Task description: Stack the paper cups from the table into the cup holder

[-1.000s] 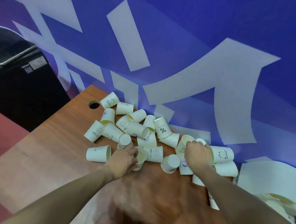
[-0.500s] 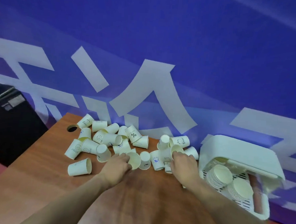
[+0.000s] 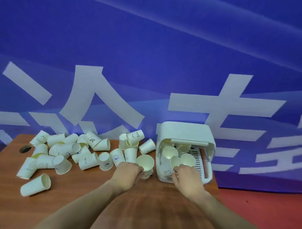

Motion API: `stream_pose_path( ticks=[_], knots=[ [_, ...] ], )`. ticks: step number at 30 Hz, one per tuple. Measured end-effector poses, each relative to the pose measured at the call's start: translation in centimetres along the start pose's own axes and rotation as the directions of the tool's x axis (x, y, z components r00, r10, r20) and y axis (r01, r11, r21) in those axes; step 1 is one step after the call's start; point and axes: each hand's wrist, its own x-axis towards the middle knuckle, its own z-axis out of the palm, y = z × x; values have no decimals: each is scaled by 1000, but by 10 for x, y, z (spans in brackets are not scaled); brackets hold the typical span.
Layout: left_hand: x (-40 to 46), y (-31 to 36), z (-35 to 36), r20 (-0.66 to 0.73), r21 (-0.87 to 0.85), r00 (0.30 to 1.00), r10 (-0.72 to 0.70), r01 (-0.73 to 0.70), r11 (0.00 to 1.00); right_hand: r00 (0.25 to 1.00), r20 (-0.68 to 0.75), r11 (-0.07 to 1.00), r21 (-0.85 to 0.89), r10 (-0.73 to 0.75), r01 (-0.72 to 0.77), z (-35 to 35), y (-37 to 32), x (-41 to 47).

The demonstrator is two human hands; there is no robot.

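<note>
From my feed I can't see the fingers of the left hand (image 3: 127, 172), they're tucked behind the cup (image 3: 145, 164) it grips. Same with the right hand (image 3: 187, 175): its fingers vanish behind the cup at the cup holder (image 3: 186, 132), so whether it's seated on a stack there, no clue. The holder's lid covers whatever sits at the back. Both forearms get chopped by the bottom edge, and the surface (image 3: 5, 203) runs off left. Cup prints in the pile (image 3: 66, 152) are mostly too blurry to read.
</note>
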Motion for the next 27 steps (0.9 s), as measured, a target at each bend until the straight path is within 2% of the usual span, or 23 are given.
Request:
stream_pose_path(
  ticks=[6, 19, 27],
  knots=[
    [40, 66, -2, -15, 59, 996, 89, -88, 994, 995, -20, 995, 23, 101, -101, -10, 64, -32],
    [104, 132, 2, -74, 154, 994, 82, -70, 986, 971, -49, 972, 9, 234, -234, -20, 143, -43],
    [131, 139, 17, 44, 184, 996, 83, -90, 979, 970, -6, 970, -15, 244, -244, -8, 165, -22]
  ],
)
